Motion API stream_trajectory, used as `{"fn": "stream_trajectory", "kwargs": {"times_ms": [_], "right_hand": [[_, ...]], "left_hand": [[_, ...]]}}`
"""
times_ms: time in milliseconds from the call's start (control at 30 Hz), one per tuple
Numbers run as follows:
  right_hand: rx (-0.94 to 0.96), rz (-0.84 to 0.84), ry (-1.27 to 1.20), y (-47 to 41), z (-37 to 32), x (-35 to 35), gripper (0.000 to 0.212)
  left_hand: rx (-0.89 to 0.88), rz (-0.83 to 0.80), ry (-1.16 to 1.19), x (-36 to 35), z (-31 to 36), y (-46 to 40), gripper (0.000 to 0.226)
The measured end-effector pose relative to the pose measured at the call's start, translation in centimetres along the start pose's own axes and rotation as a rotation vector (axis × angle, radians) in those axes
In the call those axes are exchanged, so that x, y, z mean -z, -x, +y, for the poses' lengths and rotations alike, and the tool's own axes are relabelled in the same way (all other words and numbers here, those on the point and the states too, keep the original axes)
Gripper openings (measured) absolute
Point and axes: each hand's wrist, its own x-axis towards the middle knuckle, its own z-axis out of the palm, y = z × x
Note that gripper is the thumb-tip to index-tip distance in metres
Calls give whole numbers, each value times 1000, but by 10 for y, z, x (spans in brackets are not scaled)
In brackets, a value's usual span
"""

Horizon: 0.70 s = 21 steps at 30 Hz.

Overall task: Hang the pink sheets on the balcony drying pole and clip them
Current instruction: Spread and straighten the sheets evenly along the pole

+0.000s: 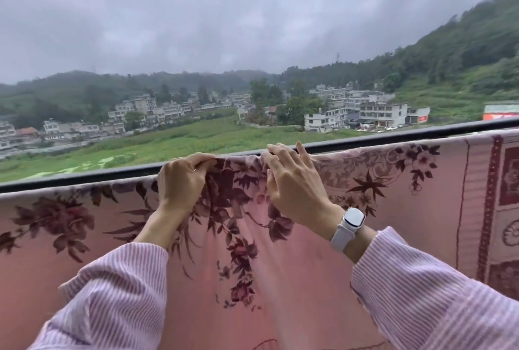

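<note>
White buildings (354,109), green field (174,142), wooded hillside (463,49), grey sky (224,12).

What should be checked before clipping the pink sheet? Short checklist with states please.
1. Pink sheet draped over the pole: ok.
2. Left hand pinches the top fold: ok.
3. Right hand rests on the fold, fingers straight: ok.
4. Fabric between the hands smooth: not ok, bunched.
5. Clip within reach: cannot tell, none in view.
6. Second patterned sheet at right hung beside it: ok.
</note>
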Motion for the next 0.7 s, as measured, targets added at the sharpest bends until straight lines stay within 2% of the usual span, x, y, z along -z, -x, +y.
{"fn": "stream_trajectory", "kwargs": {"times_ms": [100, 233, 333, 533, 700], "right_hand": [[73, -12, -32, -20, -21, -18, 42], [155, -31, -72, -34, -63, -52, 44], [136, -27, -94, -38, -91, -73, 50], [155, 26, 10, -56, -133, -94, 51], [104, 5, 56, -65, -178, -106, 43]], "left_hand": [[6, 52, -48, 36, -33, 4, 12], [-23, -74, -136, 62, -73, 4, 23], [-65, -97, -244, 87, -109, 1, 26], [40, 17, 36, 93, -126, -8, 9], [-41, 21, -25, 137, -169, -20, 11]]}}
